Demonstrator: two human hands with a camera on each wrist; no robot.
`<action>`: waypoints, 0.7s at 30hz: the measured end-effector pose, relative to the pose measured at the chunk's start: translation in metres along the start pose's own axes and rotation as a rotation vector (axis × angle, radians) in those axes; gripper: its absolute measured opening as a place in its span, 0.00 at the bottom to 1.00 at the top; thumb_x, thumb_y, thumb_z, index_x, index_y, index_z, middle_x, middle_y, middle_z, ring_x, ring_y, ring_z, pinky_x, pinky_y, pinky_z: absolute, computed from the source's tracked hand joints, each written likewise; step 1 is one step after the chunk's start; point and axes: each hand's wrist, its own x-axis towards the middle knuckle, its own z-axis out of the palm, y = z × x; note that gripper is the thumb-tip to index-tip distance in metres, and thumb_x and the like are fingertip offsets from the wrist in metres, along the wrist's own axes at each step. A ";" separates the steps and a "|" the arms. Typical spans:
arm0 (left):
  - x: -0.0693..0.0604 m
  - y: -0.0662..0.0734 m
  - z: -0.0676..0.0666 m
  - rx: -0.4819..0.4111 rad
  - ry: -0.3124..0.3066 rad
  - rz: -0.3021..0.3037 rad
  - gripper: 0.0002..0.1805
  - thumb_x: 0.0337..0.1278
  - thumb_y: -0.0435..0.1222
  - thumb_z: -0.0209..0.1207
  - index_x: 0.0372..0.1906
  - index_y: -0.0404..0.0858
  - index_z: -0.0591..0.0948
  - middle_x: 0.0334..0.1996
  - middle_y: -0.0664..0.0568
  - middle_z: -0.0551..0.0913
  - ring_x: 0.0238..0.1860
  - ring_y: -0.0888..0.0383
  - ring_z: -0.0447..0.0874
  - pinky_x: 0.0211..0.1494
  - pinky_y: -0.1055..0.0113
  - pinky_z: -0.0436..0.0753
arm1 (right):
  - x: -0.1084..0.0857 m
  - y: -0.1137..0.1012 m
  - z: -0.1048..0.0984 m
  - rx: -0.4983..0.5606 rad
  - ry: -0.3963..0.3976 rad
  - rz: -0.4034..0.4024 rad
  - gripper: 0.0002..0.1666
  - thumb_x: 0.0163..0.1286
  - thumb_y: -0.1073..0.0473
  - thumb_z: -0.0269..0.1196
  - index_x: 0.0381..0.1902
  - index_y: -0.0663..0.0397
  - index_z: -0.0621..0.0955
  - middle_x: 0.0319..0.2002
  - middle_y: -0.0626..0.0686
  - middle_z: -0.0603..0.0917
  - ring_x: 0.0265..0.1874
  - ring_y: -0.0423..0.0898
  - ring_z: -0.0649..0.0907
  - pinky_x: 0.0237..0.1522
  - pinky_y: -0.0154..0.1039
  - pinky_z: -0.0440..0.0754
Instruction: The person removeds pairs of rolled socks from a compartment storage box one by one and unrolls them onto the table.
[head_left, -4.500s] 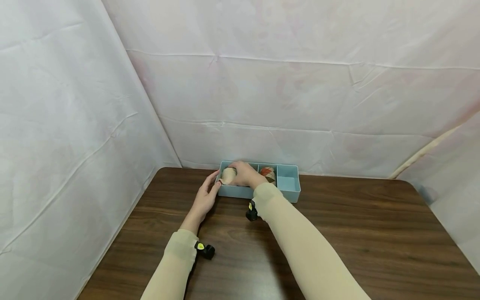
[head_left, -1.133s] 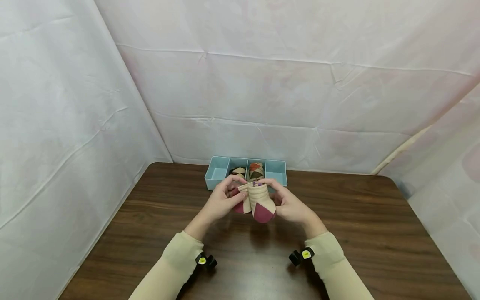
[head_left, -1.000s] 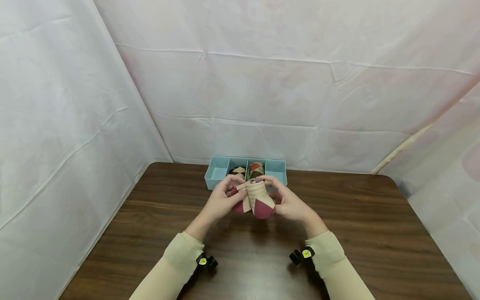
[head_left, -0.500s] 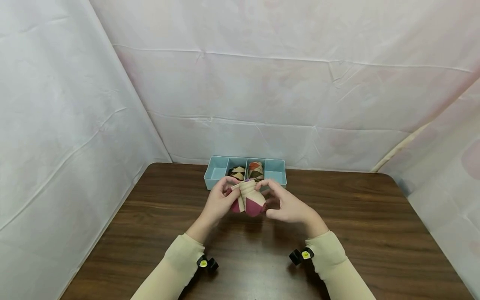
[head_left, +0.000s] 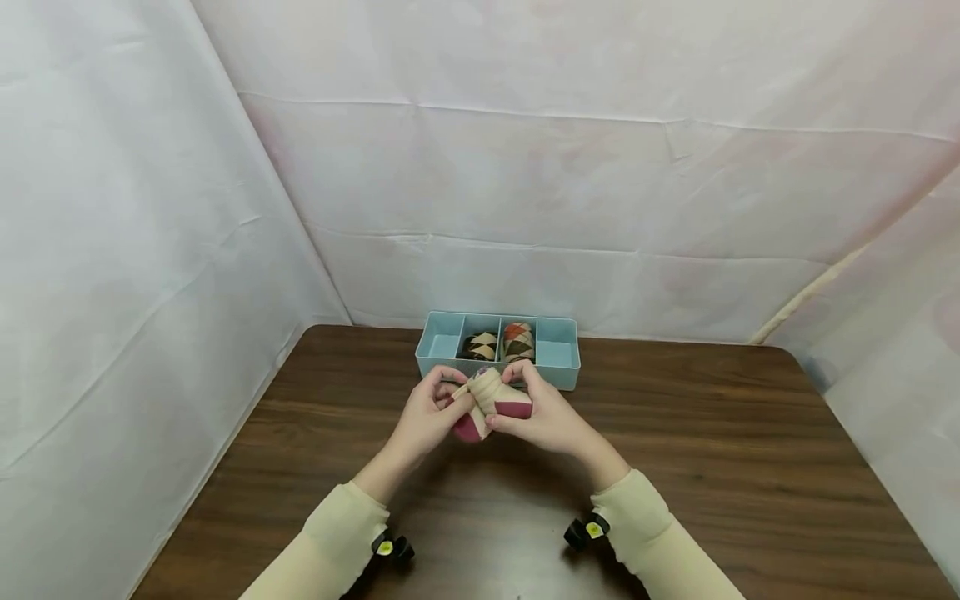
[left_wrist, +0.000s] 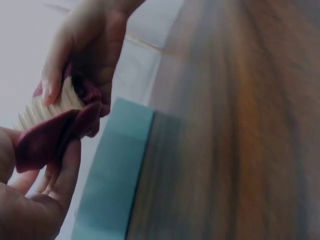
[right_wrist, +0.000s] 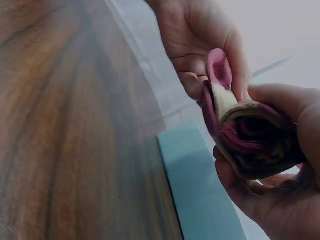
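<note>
A cream and maroon sock bundle [head_left: 487, 393] is held between both hands above the table, just in front of the blue box. My left hand [head_left: 422, 418] pinches its left part, thumb on the near side. My right hand [head_left: 546, 417] grips the right part, thumb below and index finger on top. In the right wrist view the rolled sock [right_wrist: 250, 132] shows a dark opening with maroon fabric inside, and a maroon loop stands up beside it. The left wrist view shows maroon folds [left_wrist: 55, 132] over the left fingers and ribbed cream fabric under the other hand's finger.
The light blue box [head_left: 498, 364] stands at the table's back edge, with four-sided compartments in a row. A black and cream patterned roll [head_left: 480, 345] and an orange, cream and brown one [head_left: 518, 342] lie in the middle compartments. White cloth [head_left: 525, 183] hangs behind.
Earlier the hands were at the box's left compartment; the cream bundle is now out, in front of the box. Over the last half second the right hand re-gripped it and its right part turned sideways.
</note>
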 end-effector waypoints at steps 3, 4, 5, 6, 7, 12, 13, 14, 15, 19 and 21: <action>-0.006 -0.003 -0.007 0.001 -0.029 -0.028 0.16 0.71 0.29 0.68 0.57 0.34 0.76 0.37 0.43 0.87 0.33 0.58 0.86 0.35 0.69 0.83 | 0.001 0.002 0.004 -0.037 -0.004 0.009 0.33 0.70 0.58 0.78 0.61 0.49 0.68 0.53 0.58 0.81 0.42 0.48 0.86 0.39 0.39 0.88; -0.008 -0.004 -0.009 0.013 -0.036 -0.037 0.16 0.71 0.29 0.68 0.57 0.34 0.76 0.37 0.43 0.87 0.33 0.58 0.86 0.35 0.69 0.82 | 0.002 0.003 0.005 -0.049 -0.013 0.016 0.32 0.70 0.57 0.78 0.60 0.48 0.69 0.52 0.57 0.83 0.42 0.47 0.86 0.38 0.39 0.88; -0.011 -0.006 -0.012 0.025 -0.043 -0.048 0.17 0.71 0.29 0.68 0.57 0.34 0.76 0.36 0.44 0.87 0.32 0.59 0.86 0.34 0.69 0.82 | 0.003 0.003 0.006 -0.065 -0.025 0.017 0.32 0.71 0.56 0.77 0.60 0.48 0.69 0.52 0.56 0.84 0.41 0.47 0.86 0.38 0.39 0.88; -0.013 -0.007 -0.015 0.033 -0.048 -0.057 0.17 0.71 0.29 0.68 0.57 0.34 0.76 0.36 0.45 0.87 0.32 0.59 0.85 0.34 0.69 0.81 | 0.004 0.004 0.007 -0.084 -0.039 0.018 0.31 0.71 0.55 0.77 0.60 0.47 0.69 0.51 0.55 0.85 0.40 0.46 0.86 0.38 0.39 0.87; -0.016 -0.009 -0.018 0.040 -0.054 -0.069 0.17 0.71 0.29 0.69 0.57 0.34 0.76 0.35 0.45 0.87 0.31 0.59 0.85 0.34 0.69 0.81 | 0.004 0.004 0.008 -0.103 -0.053 0.017 0.30 0.71 0.54 0.77 0.60 0.47 0.69 0.51 0.54 0.86 0.40 0.45 0.86 0.39 0.38 0.87; -0.029 -0.018 -0.029 0.068 -0.076 -0.112 0.19 0.71 0.30 0.70 0.57 0.32 0.75 0.34 0.45 0.87 0.31 0.59 0.84 0.34 0.69 0.82 | 0.009 0.006 0.010 -0.146 -0.123 -0.012 0.30 0.71 0.54 0.77 0.59 0.47 0.70 0.51 0.49 0.89 0.43 0.41 0.87 0.43 0.38 0.86; -0.031 -0.020 -0.030 0.074 -0.073 -0.114 0.19 0.71 0.30 0.70 0.57 0.33 0.75 0.35 0.45 0.87 0.31 0.59 0.84 0.35 0.69 0.82 | 0.010 0.006 0.011 -0.140 -0.136 -0.019 0.30 0.71 0.54 0.77 0.59 0.47 0.70 0.51 0.49 0.90 0.45 0.41 0.88 0.44 0.38 0.86; -0.033 -0.021 -0.031 0.078 -0.070 -0.111 0.18 0.71 0.30 0.70 0.58 0.33 0.75 0.35 0.44 0.87 0.31 0.59 0.85 0.35 0.69 0.83 | 0.011 0.007 0.011 -0.131 -0.148 -0.024 0.30 0.72 0.54 0.77 0.60 0.47 0.70 0.51 0.50 0.90 0.46 0.41 0.88 0.45 0.38 0.87; -0.035 -0.023 -0.032 0.084 -0.066 -0.107 0.18 0.71 0.30 0.70 0.57 0.34 0.76 0.36 0.44 0.87 0.31 0.59 0.85 0.35 0.69 0.83 | 0.012 0.007 0.012 -0.120 -0.158 -0.027 0.30 0.72 0.54 0.76 0.61 0.47 0.69 0.52 0.50 0.90 0.47 0.41 0.88 0.45 0.39 0.87; -0.042 -0.027 -0.036 0.119 -0.050 -0.089 0.15 0.70 0.30 0.71 0.55 0.36 0.80 0.34 0.46 0.83 0.27 0.61 0.79 0.33 0.70 0.79 | 0.015 0.011 0.016 -0.082 -0.181 -0.024 0.31 0.74 0.55 0.75 0.64 0.44 0.68 0.54 0.54 0.89 0.48 0.42 0.88 0.45 0.38 0.88; -0.045 -0.028 -0.039 0.139 -0.052 -0.090 0.13 0.70 0.30 0.71 0.54 0.36 0.82 0.32 0.47 0.82 0.26 0.62 0.75 0.31 0.70 0.77 | 0.017 0.013 0.020 -0.063 -0.191 -0.028 0.30 0.75 0.55 0.74 0.66 0.43 0.69 0.56 0.55 0.87 0.47 0.43 0.88 0.44 0.39 0.88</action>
